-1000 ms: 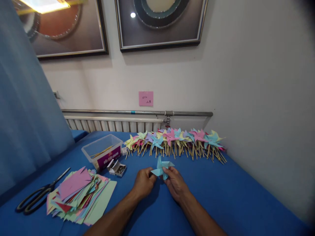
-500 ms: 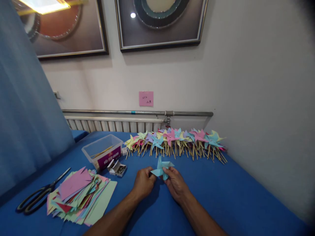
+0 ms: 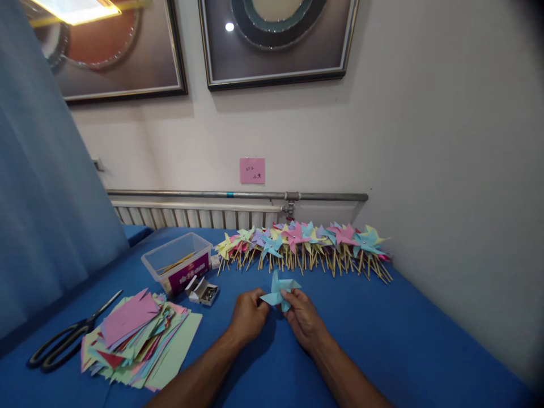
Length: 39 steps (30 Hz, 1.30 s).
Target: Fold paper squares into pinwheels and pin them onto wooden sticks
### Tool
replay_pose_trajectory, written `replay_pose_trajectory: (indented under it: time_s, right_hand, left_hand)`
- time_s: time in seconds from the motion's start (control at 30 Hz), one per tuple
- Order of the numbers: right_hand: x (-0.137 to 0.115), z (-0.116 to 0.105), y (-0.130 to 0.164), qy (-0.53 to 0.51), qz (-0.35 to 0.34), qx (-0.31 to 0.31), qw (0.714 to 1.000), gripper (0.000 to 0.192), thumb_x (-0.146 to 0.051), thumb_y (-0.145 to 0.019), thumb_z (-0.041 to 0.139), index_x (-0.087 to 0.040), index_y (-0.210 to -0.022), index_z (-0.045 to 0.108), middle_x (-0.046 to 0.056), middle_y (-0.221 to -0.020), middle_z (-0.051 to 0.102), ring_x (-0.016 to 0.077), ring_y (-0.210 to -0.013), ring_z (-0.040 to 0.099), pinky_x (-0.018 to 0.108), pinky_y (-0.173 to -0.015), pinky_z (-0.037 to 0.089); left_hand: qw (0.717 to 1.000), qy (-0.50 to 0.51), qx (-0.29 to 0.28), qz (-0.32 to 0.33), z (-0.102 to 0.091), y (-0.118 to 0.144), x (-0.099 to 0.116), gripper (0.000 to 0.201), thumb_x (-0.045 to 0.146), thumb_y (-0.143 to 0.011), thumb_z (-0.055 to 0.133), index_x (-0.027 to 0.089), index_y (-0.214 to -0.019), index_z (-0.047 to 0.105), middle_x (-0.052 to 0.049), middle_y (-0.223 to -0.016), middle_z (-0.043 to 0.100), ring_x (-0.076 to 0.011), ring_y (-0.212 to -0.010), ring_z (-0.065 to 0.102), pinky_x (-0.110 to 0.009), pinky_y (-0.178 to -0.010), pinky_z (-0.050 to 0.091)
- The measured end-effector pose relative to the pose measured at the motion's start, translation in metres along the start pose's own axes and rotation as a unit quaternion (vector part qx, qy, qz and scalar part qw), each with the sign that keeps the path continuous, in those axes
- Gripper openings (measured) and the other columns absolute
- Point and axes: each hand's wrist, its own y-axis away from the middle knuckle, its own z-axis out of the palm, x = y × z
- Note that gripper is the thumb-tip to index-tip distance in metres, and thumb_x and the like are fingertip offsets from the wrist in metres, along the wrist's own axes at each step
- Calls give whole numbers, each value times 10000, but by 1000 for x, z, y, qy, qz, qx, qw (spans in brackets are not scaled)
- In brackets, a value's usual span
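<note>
Reaching forward from the near edge, two bare forearms angle inward and meet over the middle of a blue surface point(image 3: 382, 340). The left hand point(image 3: 247, 315) lies knuckles up, its fingers curled, with thumb and forefinger pinched on the left tip of a pale blue paper pinwheel point(image 3: 279, 292). The right hand point(image 3: 304, 318) mirrors it, wrist low, its fingertips closed on the lower right part of the same pinwheel. Both grips are tight on the paper, leaving no visible gap. The pinwheel sits between the two hands, held just above the surface, its folded points fanning upward and outward.

Beyond the hands, a long row of finished pinwheels point(image 3: 304, 246) in pink, yellow, blue and purple lies on thin wooden sticks along the far edge by the wall. To the left of that row stands a clear plastic tub point(image 3: 177, 262) holding a few sticks. Just in front of it rests a small open box point(image 3: 203, 291) of what look like metal pins. Nearer on the left, a loose pile of coloured paper squares point(image 3: 136, 337) spreads out, and black-handled scissors point(image 3: 70, 331) lie just beside it. A pink note point(image 3: 252, 170) is stuck on the wall above a radiator point(image 3: 191, 215).
</note>
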Motion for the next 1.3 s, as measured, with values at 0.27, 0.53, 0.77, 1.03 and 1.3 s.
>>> replay_pose_trajectory:
  time_s: [0.27, 0.53, 0.77, 1.03, 1.3]
  right_hand:
    - [2, -1, -1, -1, -1, 1, 1000, 385, -380, -522, 967, -202, -688, 668, -20, -678, 669, 144, -655, 582, 279, -674, 471]
    - [1, -1, 0, 1, -3, 3, 1000, 360, -378, -541, 955, -206, -689, 676, -13, -677, 676, 155, -660, 595, 281, -668, 467]
    - [2, -2, -1, 1, -4, 6, 1000, 357, -380, -531, 960, -208, -678, 684, -18, -668, 671, 150, -654, 585, 282, -665, 459]
    - [3, -2, -2, 6, -4, 10, 1000, 381, -386, -524, 964, -204, -675, 664, -21, -657, 659, 147, -649, 586, 281, -671, 467]
    - [3, -2, -1, 7, -8, 14, 1000, 358, -366, -543, 946, -211, -674, 651, -28, -647, 657, 152, -631, 586, 291, -674, 466]
  left_hand:
    - [1000, -2, -10, -2, 1, 1, 3, 183, 159, -781, 503, 140, -770, 685, 54, -536, 486, -99, -501, 390, -231, -500, 262]
    - [1000, -20, -13, 11, 2, 2, 0, 176, 177, -805, 505, 147, -773, 675, 52, -547, 492, -102, -521, 404, -228, -520, 266]
    - [1000, -20, -12, 5, 4, 2, 0, 184, 193, -818, 501, 152, -763, 672, 46, -551, 503, -108, -523, 395, -237, -537, 262]
    - [999, -49, -5, 15, 5, 3, 2, 171, 169, -815, 501, 156, -724, 645, 47, -540, 498, -110, -522, 412, -242, -542, 254]
    - [999, -43, -1, 10, 7, 3, 0, 157, 166, -815, 503, 161, -713, 623, 50, -537, 490, -109, -522, 412, -242, -536, 251]
